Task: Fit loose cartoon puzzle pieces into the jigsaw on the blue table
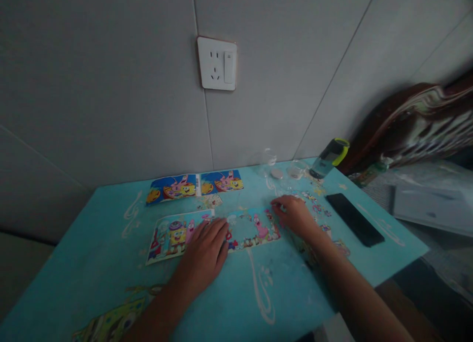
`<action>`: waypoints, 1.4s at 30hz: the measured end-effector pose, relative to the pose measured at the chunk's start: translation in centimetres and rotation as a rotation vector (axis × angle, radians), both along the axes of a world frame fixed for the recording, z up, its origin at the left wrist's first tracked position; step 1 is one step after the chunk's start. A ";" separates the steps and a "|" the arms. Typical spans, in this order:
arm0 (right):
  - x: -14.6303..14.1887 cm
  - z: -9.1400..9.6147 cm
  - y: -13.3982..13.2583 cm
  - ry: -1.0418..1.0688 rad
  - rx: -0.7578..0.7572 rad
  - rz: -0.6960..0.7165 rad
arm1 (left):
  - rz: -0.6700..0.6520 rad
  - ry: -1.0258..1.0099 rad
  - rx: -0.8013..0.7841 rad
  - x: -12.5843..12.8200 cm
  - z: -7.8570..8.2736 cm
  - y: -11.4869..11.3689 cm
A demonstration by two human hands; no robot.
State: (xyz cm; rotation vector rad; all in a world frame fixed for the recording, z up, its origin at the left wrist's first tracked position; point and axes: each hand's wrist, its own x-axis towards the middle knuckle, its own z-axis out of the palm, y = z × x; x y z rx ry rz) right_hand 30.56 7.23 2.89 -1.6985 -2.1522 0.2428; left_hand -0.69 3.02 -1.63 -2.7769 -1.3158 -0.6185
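My left hand [206, 248] lies flat with fingers stretched out on a colourful cartoon jigsaw board [173, 236] on the turquoise table [92, 263]. My right hand [293, 214] rests palm down at the right end of a second puzzle frame [254, 228], fingers curled over something small I cannot make out. Loose puzzle pieces [318, 209] are scattered just right of that hand. Two cartoon picture cards [195, 184] lie further back near the wall.
A black phone [354, 219] lies on the table's right side. A bottle with a yellow-green cap [328, 158] and clear plastic cups [284, 172] stand at the back right. A wall socket [217, 63] is above. Bedding [414, 125] lies to the right.
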 end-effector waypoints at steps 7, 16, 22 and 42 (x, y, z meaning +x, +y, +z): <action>4.0 -1.2 1.2 0.089 -0.097 0.038 | -0.007 0.023 0.016 -0.2 -0.2 0.1; 3.7 -0.8 0.3 0.083 -0.150 0.067 | -0.019 0.014 0.032 -0.7 -1.4 0.5; 2.2 -0.2 -0.2 0.057 -0.107 0.031 | -0.026 0.009 0.036 -1.0 -1.7 0.6; 13.8 -0.5 2.1 -0.066 -0.014 -0.717 | -0.043 0.038 0.032 -1.3 -1.5 0.6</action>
